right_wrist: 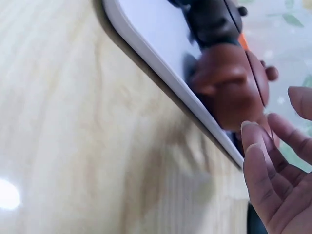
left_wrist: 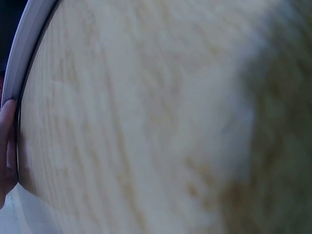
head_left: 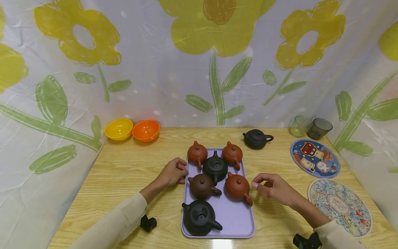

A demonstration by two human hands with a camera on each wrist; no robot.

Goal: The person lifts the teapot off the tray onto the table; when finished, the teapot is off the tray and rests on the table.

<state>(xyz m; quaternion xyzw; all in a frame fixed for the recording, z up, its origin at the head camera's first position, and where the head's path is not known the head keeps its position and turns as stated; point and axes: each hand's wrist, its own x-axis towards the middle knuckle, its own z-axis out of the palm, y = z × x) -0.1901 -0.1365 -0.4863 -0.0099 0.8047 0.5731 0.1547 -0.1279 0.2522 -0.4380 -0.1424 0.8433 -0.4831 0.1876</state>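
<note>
Several clay teapots stand on a lilac tray [head_left: 236,221]. At its far end are two reddish-brown teapots, one on the left [head_left: 196,152] and one on the right [head_left: 233,153], with a black teapot [head_left: 214,166] between and just nearer. A dark brown teapot [head_left: 200,186] and a third reddish-brown teapot [head_left: 237,186] come nearer still. The large black teapot [head_left: 199,216] occupies the near left corner. My left hand [head_left: 173,172] touches the tray's left rim with its fingertips. My right hand [head_left: 273,188], loosely bent and holding nothing, hovers beside the third reddish-brown teapot.
Another black teapot [head_left: 256,139] stands behind the tray on the wooden table. Yellow [head_left: 119,129] and orange [head_left: 146,130] bowls are at the back left. Two glasses [head_left: 319,128] and two round mats [head_left: 315,158] lie to the right. A flowered curtain hangs behind.
</note>
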